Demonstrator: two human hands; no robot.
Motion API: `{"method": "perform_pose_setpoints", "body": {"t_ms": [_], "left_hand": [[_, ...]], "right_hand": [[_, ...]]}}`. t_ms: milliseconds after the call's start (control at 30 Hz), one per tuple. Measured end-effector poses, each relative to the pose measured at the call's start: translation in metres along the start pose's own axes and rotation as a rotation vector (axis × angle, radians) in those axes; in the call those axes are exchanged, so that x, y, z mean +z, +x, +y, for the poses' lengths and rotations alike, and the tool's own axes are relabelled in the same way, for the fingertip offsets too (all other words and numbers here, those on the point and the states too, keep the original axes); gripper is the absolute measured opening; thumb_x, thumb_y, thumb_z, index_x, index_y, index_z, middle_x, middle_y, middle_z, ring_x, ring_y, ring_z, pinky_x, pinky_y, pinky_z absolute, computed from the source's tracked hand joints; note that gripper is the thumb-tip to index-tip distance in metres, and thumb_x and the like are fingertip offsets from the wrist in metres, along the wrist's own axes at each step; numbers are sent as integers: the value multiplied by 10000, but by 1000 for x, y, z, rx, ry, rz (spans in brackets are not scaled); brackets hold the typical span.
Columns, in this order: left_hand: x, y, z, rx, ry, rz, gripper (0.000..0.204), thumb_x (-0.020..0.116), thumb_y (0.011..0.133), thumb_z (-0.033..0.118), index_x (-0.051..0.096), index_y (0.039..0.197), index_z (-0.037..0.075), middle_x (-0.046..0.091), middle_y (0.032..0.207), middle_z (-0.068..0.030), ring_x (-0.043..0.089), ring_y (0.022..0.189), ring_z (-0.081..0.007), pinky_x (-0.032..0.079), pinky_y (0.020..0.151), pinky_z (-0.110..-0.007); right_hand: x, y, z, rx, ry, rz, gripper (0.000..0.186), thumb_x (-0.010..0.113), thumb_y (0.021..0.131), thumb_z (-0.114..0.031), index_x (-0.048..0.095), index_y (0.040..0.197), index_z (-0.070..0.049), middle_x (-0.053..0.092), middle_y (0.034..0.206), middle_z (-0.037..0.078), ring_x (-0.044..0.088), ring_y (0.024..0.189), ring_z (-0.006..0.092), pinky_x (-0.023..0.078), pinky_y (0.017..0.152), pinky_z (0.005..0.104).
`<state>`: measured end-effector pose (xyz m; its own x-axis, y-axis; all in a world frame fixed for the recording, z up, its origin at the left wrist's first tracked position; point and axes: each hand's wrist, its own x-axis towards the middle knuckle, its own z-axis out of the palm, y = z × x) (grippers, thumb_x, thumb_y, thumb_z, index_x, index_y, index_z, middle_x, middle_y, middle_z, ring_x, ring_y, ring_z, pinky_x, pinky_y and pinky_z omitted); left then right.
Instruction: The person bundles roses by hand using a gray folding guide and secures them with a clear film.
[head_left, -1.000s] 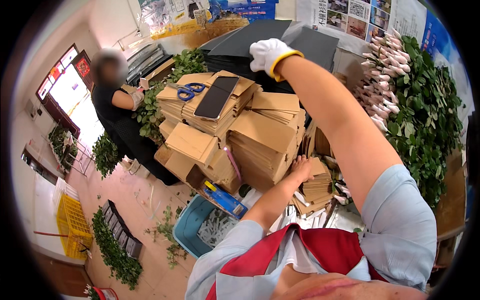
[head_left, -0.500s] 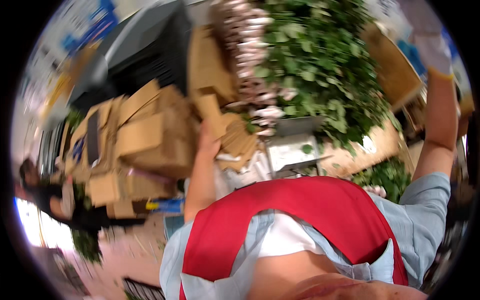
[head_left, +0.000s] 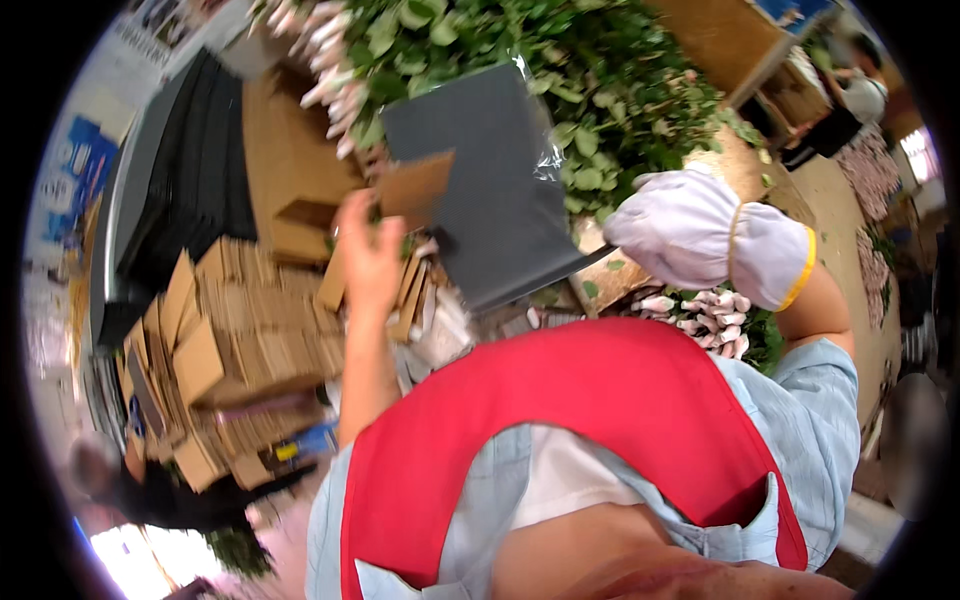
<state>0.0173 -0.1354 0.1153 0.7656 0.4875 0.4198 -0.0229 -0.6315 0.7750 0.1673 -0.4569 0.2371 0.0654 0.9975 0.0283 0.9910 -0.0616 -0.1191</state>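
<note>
Crossing the nearest part of the view, a bright red cloth apron [head_left: 580,350] lies over a light blue shirt. Just beyond it, the right hand [head_left: 685,225], in a white glove with a yellow cuff, is closed on the near right corner of a dark grey rectangular sheet [head_left: 490,190] edged with shiny clear film. The bare left hand [head_left: 368,255] grips a brown rectangular cardboard piece [head_left: 415,190], which overlaps the sheet's left side. Left of that hand stand stacked tan cardboard pieces [head_left: 265,345]. Beyond the sheet, green leafy stems [head_left: 620,90] with pinkish-white wrapped heads [head_left: 325,60] lie heaped. Farther off at upper right, a person [head_left: 862,95] in a light top stands, blurred.
</note>
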Motion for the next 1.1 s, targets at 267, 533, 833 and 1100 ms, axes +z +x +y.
{"method": "perform_pose_setpoints", "body": {"t_ms": [267, 533, 833, 1100], "left_hand": [[-5, -45, -71, -264, 354, -266, 786, 792, 740, 350, 436, 1343, -6, 458, 1357, -237, 467, 1225, -371, 374, 1035, -423], [54, -42, -33, 219, 294, -46, 128, 733, 751, 153, 638, 747, 68, 607, 685, -51, 615, 731, -273, 494, 623, -372], [114, -85, -106, -26, 84, -972, 185, 730, 751, 241, 738, 901, 134, 607, 1202, 8, 441, 1218, -256, 326, 1025, -444], [112, -87, -103, -212, 33, -1056, 395, 662, 834, 445, 711, 770, 58, 671, 914, -79, 586, 928, -269, 447, 812, -405]], "right_hand": [[8, 26, 5, -48, 473, -122, 285, 561, 715, -18, 623, 988, -73, 563, 625, 110, 574, 573, 314, 433, 502, 378], [4, 65, 34, -28, 831, -746, 657, 557, 867, -497, 489, 1315, -21, 570, 1207, 140, 580, 1060, 273, 478, 871, 401], [173, 85, 65, 558, 1466, -619, 713, 586, 900, -415, 295, 1476, -111, 444, 1432, 101, 441, 1294, 208, 353, 1071, 310], [104, 22, 110, 744, 708, -535, 584, 579, 875, -440, 557, 1266, -6, 609, 1213, 184, 590, 1096, 279, 449, 962, 372]]}}
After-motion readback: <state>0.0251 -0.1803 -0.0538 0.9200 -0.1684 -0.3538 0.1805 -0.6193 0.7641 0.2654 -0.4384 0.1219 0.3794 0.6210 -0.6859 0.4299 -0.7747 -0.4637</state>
